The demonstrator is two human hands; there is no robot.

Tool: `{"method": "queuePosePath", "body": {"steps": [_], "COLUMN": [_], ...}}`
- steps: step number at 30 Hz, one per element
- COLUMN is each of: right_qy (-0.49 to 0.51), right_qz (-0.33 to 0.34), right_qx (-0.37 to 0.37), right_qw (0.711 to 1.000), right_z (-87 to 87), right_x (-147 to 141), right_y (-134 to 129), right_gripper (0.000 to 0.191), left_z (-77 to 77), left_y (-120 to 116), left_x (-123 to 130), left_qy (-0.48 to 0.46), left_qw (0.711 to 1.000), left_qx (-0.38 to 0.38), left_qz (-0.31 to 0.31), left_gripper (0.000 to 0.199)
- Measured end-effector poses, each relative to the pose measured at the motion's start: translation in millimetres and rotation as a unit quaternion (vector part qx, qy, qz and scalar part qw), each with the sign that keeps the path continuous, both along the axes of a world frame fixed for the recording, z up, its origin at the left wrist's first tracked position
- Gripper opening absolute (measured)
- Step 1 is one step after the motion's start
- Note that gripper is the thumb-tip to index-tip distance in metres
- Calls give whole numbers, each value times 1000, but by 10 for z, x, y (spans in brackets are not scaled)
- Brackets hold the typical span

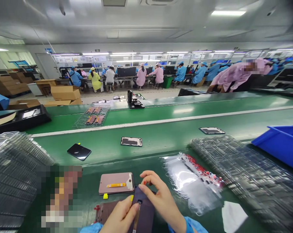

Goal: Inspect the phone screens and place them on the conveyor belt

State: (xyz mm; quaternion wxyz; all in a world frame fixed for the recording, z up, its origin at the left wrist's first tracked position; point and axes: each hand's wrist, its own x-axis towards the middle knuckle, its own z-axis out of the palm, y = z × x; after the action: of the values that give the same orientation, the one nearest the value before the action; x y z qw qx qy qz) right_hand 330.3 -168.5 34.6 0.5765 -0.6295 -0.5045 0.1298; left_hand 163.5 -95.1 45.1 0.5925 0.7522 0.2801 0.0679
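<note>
**At the near edge of the green desk (90,181): dark panel (147,212) in hand**

Your left hand (124,215) is closed on the dark panel, thumb and fingers pinching its left side next to a narrow ribbon strip (136,220). Your right hand (162,195) is partly curled over the panel's top edge, with thumb and forefinger close together. A small orange-red spot shows at those fingertips; whether they have hold of anything cannot be told. The panel sits tilted before you, its lower end cut off by the view.

Just beyond your left hand lies a pinkish panel (103,184) bearing an orange strip (116,185), with a yellow tab (105,196) at its near edge. Another brownish panel (107,209) is partly hidden behind that hand.

To your right, clear plastic sheets (185,181) with red tabs are fanned out, a white sheet (232,216) near them. Stacked clear trays (243,174) stand farther right, beside a blue bin (282,142); more stacked trays (12,181) stand at far left.

Three phone parts lie well apart on the green belt (166,139) ahead. Co-workers in smocks are visible beyond.
</note>
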Motion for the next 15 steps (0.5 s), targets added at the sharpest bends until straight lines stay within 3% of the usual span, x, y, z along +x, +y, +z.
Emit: {"method": "queuePosePath", "body": {"steps": [3,5,9,12,15], "right_qy": [-56,-160,-420,-485,-456], "right_qz": [49,36,-45,-40,-35], "right_qx": [-10,34,154,173,175], "right_qw": [997,986,893,856,872], "right_z": [26,61,90,97,108], "right_x": [36,-1,-177,-290,-324], "right_y": [-22,-64,-160,-223,-241], "right_gripper": [12,17,26,25,23], "left_z": [14,-8,-52,-70,-82], "left_y": [2,9,15,24,39], "left_x": [-22,-22,20,43,45], "left_qy": [28,31,-14,-65,-78], "left_qw": [999,998,1000,991,953], "left_qx": [44,49,-3,-103,-275], "left_qz": [-14,-17,18,52,97], "left_gripper": [39,38,42,45,44]}}
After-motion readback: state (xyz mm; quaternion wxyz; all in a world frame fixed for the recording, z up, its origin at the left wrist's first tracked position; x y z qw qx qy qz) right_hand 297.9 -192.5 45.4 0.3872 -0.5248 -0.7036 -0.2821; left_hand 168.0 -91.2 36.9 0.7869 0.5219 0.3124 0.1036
